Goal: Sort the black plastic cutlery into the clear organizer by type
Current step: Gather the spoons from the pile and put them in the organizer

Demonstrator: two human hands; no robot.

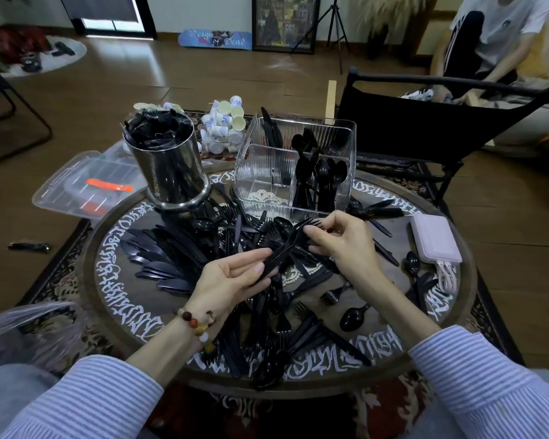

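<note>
Black plastic forks (286, 245) in a small bundle lie across both hands above the round table (121, 299). My left hand (232, 277) grips the handle ends, palm up. My right hand (339, 239) pinches the tine ends. Behind them stands the clear organizer (267, 172): black spoons (327, 175) fill its right front compartment, knives (271, 131) stand in the back left, and its left front compartment holds nothing. A pile of loose black cutlery (178, 251) covers the table, knives mostly to the left, forks and spoons near the front.
A steel canister (168, 172) stuffed with black plastic stands at the back left. A pink power bank (435, 239) lies at the right edge. A clear lidded box (86, 185) sits left of the table. A black chair (425, 122) and a seated person are beyond.
</note>
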